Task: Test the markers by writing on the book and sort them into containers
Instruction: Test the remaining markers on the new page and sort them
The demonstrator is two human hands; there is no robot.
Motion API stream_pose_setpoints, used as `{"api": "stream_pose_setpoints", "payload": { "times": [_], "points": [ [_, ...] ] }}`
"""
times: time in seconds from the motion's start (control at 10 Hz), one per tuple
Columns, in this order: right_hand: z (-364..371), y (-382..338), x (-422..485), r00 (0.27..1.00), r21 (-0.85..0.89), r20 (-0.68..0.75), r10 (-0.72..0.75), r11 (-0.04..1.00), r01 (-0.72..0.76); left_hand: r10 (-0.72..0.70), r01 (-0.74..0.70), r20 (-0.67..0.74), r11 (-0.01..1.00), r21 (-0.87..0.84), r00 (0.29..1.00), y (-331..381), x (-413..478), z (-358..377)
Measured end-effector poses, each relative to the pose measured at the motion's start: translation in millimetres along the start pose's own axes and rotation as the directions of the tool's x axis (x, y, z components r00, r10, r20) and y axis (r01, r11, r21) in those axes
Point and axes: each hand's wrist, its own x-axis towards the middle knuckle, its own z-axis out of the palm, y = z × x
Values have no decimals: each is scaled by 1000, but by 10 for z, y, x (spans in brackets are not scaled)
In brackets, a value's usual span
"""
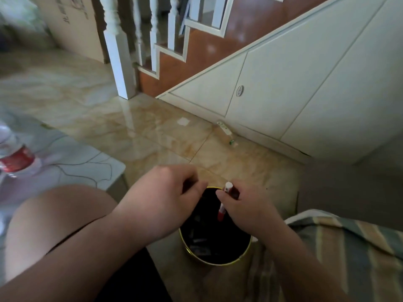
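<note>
A round black container [218,261] with a yellow rim stands on the floor between my knees, with several dark markers lying inside. My right hand [246,205] holds a red marker [224,202] with a white end upright over the container's mouth. My left hand [165,197] hovers just left of it, fingers curled toward the marker; whether it grips anything is hidden. No book is in view.
A plastic bottle with a red label [15,158] stands on a low white table [87,171] at the left. A striped cloth [340,247] lies at the right. Glossy tiled floor, a staircase post [120,68] and white cabinet doors [283,83] lie ahead.
</note>
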Motion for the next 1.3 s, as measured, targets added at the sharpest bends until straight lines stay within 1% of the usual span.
{"api": "stream_pose_setpoints", "payload": {
  "times": [0.1,0.2,0.3,0.4,0.5,0.6,0.7,0.8,0.9,1.0,1.1,1.2,1.3],
  "points": [
    [48,25,65,999,-40,32,19,999,-17,-28,28,-5,999,-34,1000,-20,-6,-26],
    [73,-27,103,998,-24,61,23,999,-21,-49,48,-20,998,-47,999,-50,-16,-101],
    [86,-139,119,998,1,56,-15,1000,15,-59,55,-65,996,-66,996,-109,-32,-237],
    [100,-362,111,996,59,48,-77,996,74,-81,68,-152,994,-89,985,-221,-89,-405],
    [132,-718,87,978,162,24,-208,966,202,-86,73,-239,996,-60,967,-316,-229,-627],
    [200,-1186,29,923,261,8,-385,892,370,-106,104,-349,994,-23,931,-441,-463,-901],
    [314,-1764,-97,832,344,11,-555,783,518,-184,189,-467,981,-36,865,-816,-812,-1229],
    [556,-2409,-317,715,347,40,-698,681,645,-322,319,-528,943,-100,786,-1311,-1372,-1601],
    [876,-3032,-616,587,383,89,-805,572,726,-441,391,-570,895,-217,693,-1591,-2038,-1935],
    [1180,-3556,-941,467,389,131,-875,479,787,-599,517,-605,789,-333,524,-2182,-2864,-1981],
    [1489,-4016,-1310,352,394,174,-920,393,831,-639,545,-702,727,-417,315,-3338,-4089,-2114],
    [1844,-4376,-1628,262,387,218,-940,330,861,-603,624,-725,717,-310,333,-2920,-4272,-2274],
    [2271,-4639,-1862,215,365,325,-921,332,870,-584,674,-754,689,-265,301,-2183,-4018,-2588]
  ]
}}
